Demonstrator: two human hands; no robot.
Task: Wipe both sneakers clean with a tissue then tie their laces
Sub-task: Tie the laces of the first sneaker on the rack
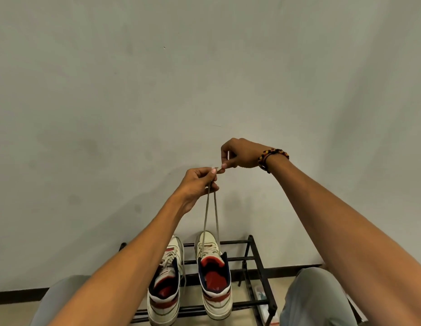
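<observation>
From the head camera, looking forward and down, I had both arms stretched out in front of a plain pale wall (204,78). My left hand (195,184) was closed on the laces (210,215) of the right sneaker (214,276), thumb and fingers pinching the two strands together just below their ends. My right hand (240,154), with a beaded bracelet (271,156) at the wrist, pinched the tip of a lace end just beside my left thumb; the two hands were almost touching there.

The two strands ran nearly straight down from my left hand to the sneaker's eyelets, drawn taut, their long axis close to vertical in the picture and narrowing together toward my grip.

Both sneakers sat side by side on a black metal rack (254,260), near each other but apart. Each lay with its long axis running away from me, toe toward the wall and heel opening toward me, showing red lining inside. The left sneaker (164,285) leaned a little to the left at its toe, and its laces lay loose over the tongue.

My left forearm covered part of the left sneaker's outer side. My knees, in grey trousers, were cut off by the bottom edge. Something pale lay on the floor under the rack's right end; I could not make out what it was. The lace tips themselves were too small and blurred to tell apart.
</observation>
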